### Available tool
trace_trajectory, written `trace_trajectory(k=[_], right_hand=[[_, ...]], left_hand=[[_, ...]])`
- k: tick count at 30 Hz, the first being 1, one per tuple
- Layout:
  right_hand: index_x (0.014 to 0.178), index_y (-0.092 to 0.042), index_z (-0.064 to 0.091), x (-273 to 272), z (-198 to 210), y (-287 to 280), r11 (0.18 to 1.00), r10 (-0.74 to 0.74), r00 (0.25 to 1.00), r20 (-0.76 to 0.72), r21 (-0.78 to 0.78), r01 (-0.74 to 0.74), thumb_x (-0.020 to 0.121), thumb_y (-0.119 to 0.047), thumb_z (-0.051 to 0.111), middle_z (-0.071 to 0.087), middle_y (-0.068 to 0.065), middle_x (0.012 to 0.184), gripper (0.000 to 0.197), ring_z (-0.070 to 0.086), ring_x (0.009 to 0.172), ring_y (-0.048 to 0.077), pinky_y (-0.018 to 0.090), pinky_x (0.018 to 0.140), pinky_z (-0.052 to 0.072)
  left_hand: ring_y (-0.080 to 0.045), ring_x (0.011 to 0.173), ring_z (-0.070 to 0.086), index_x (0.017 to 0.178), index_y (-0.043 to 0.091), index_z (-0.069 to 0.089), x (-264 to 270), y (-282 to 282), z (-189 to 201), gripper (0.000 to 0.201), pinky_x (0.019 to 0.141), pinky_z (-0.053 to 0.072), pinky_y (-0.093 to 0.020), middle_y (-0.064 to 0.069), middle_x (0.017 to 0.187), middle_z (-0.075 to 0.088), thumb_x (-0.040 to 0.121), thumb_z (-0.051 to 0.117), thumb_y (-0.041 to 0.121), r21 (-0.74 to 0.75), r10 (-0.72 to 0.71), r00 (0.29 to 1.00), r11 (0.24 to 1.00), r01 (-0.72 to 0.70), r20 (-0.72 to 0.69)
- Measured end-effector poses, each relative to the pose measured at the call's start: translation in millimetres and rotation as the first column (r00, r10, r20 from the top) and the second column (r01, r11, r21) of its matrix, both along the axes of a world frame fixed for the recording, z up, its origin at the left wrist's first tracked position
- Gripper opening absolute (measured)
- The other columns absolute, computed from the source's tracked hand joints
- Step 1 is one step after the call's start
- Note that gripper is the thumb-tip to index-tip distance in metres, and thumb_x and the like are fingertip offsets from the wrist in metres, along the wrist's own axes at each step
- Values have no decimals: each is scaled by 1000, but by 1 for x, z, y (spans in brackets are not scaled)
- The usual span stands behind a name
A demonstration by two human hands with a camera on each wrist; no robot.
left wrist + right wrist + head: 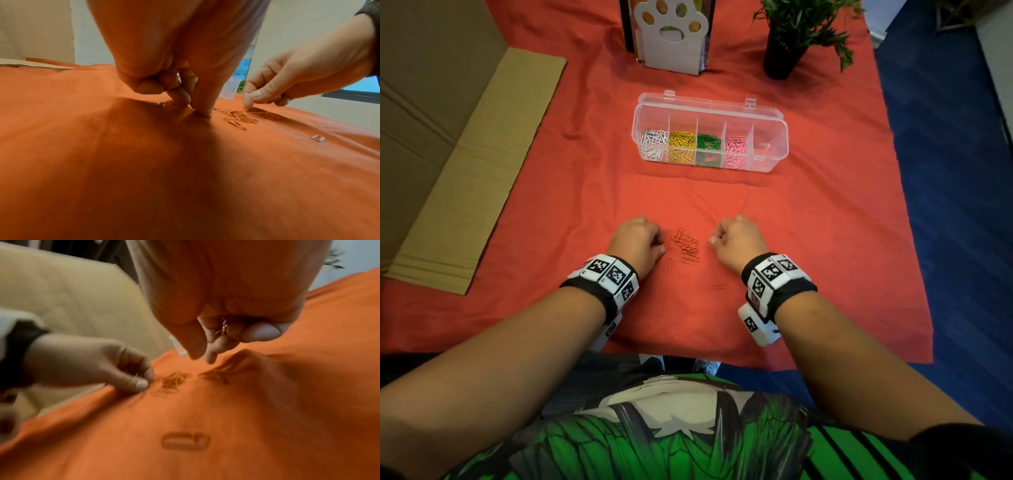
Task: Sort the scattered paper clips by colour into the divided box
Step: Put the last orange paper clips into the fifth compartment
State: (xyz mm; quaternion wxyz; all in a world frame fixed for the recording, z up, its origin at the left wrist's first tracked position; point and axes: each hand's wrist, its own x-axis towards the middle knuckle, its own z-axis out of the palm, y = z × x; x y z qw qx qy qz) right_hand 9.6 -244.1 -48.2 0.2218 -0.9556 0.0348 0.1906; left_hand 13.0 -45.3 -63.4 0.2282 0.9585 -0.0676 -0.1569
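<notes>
An orange cloth (791,240) covers the desk, with a cardboard sheet (482,164) at its left edge. The clear divided box (770,137) sits open at centre, holding white, yellow, green and pink clips in separate compartments. A pile of red paper clips (686,247) lies between the hands. The left hand (637,240) pinches one clip at the pile's edge; the right hand (739,240) is curled around several gathered clips.

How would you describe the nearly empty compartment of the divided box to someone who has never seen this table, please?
On the orange cloth stands a clear divided box. Its compartments run white, yellow, green, pink from the left; the one wanted is the rightmost, beside the pink clips, and alone looks almost bare.
</notes>
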Motion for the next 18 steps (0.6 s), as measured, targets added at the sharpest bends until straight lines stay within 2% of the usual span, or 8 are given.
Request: trace_trajectory(k=[3, 6, 9, 11, 14, 15, 17, 18], right_hand=[[108, -9, 56, -12, -8, 8, 987, 114, 993, 24, -117, -111, 86, -25, 56, 52, 13, 112, 27, 47, 111, 32, 40, 98, 43], [107, -7, 53, -14, -8, 11, 986, 140, 990, 26, -96, -137, 88, -17, 53, 51, 13, 112, 21, 47, 110, 32, 40, 96, 43], [90, -14, 53, -4, -2, 6, 992, 19, 999, -32, 123, -15, 90, -12, 48, 58, 7, 100, 5, 53, 94, 23, 31, 85, 42], [89, -19, 51, 1, 0, 2, 939, -86, 987, -133, 319, 125, 91, -9, 47, 54, -4, 79, 11, 50, 73, 12, 23, 68, 41], [83, -19, 54, 4, 3, 1, 711, -225, 910, -347, 580, 397, 95, -5, 40, 45, -5, 66, 23, 42, 56, 7, 14, 46, 36], [80, -19, 54, 4, 5, 2, 583, -253, 866, -432, 646, 492, 95, -5, 38, 45, -2, 66, 26, 43, 55, 9, 15, 43, 37], [79, -15, 52, 4, 9, 2, 343, -266, 780, -567, 700, 626, 94, -5, 40, 46, 1, 66, 23, 47, 56, 11, 17, 41, 40], [78, -15, 52, 5, 9, 2, 305, -268, 764, -587, 700, 646, 93, -5, 43, 46, 1, 66, 20, 46, 55, 11, 18, 42, 41]], left_hand=[[-33, 91, 56, 82, 13, 62, -2, -2, -3, 6, 84, 47, -40, -11, 90, 60, 80, 62, 19, 20, -28, 1000, 999, 28, -12], [-30, 92, 56, 86, 10, 60, -2, -4, -2, 5, 84, 42, -34, -12, 94, 61, 84, 57, 12, -52, 24, 999, 998, -25, -27], [-20, 82, 55, 102, 10, 59, 0, -5, 5, 16, 76, 40, -25, -6, 91, 60, 88, 52, 8, -254, 148, 977, 950, -184, -152], [-12, 65, 48, 101, 21, 59, 3, -7, 8, 19, 63, 39, -24, 1, 82, 57, 91, 48, 9, -401, 209, 920, 851, -338, -333], [-5, 45, 41, 81, 23, 57, 5, -11, 18, 29, 44, 34, -18, 0, 69, 50, 92, 37, 4, -543, 225, 738, 549, -636, -636], [-4, 45, 42, 77, 20, 56, 5, -11, 22, 30, 42, 36, -16, 1, 67, 47, 90, 34, 5, -548, 203, 672, 435, -714, -713], [-8, 50, 45, 70, 16, 53, 6, -13, 29, 27, 46, 42, -18, 1, 65, 46, 86, 32, 11, -516, 155, 569, 282, -809, -807], [-10, 52, 45, 68, 15, 52, 7, -14, 30, 26, 49, 44, -20, 0, 64, 47, 85, 32, 14, -494, 148, 536, 249, -833, -831]])
